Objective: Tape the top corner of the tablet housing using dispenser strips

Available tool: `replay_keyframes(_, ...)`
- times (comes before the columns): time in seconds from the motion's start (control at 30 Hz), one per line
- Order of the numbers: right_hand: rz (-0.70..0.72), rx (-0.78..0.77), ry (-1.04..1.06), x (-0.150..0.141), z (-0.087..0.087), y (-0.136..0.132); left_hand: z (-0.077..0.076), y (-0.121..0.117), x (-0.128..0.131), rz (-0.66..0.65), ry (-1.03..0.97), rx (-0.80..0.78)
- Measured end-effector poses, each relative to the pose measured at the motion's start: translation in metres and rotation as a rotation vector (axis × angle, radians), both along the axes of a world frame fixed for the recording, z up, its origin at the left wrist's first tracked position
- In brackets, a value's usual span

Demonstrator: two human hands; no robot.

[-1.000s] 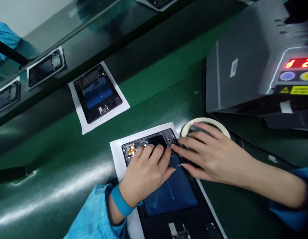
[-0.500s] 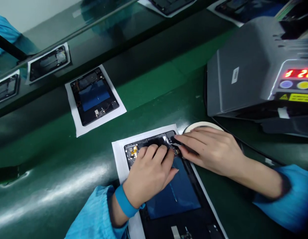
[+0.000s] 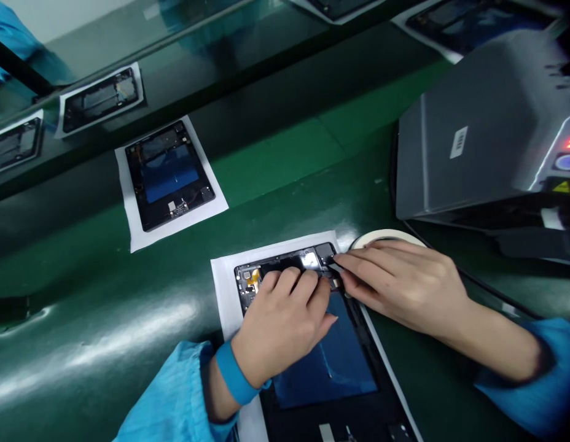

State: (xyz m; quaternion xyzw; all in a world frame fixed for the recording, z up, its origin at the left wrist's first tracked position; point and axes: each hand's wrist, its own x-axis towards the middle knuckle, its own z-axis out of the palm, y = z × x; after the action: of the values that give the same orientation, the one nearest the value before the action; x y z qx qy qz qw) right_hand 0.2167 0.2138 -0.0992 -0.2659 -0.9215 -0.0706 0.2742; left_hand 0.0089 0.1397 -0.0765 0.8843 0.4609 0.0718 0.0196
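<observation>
An opened tablet with a blue battery lies on a white sheet on the green belt in front of me. My left hand rests on its upper part, fingers curled and pressing down near the top edge. My right hand lies flat beside it, fingers stretched out together, their tips touching the tablet's top right corner. A roll of pale tape sits just behind the right hand, partly hidden by it.
A grey machine with lit buttons stands at the right, a black cable running along its base. A second opened tablet on a white sheet lies further up the belt. More tablets lie beyond a dark rail.
My right hand has slid a little left off the tape roll toward the tablet's top right corner. The left hand stayed pressing on the tablet. The view shifted slightly.
</observation>
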Motion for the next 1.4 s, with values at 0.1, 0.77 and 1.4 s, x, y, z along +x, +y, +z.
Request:
replay_keyframes(0.1, -0.006, 0.008, -0.011, -0.001, 0.000, -0.001, 0.000, 0.000, 0.000, 0.001, 0.002, 0.002)
replay_keyframes(0.77, -0.040, -0.098, -0.070, -0.008, 0.003, -0.002, 0.002, 0.001, 0.000, 0.007, 0.007, -0.007)
replay_keyframes(1.4, -0.066, -0.131, -0.037, 0.044, 0.019, -0.054, 0.004, 0.004, -0.004, -0.015, 0.059, -0.022)
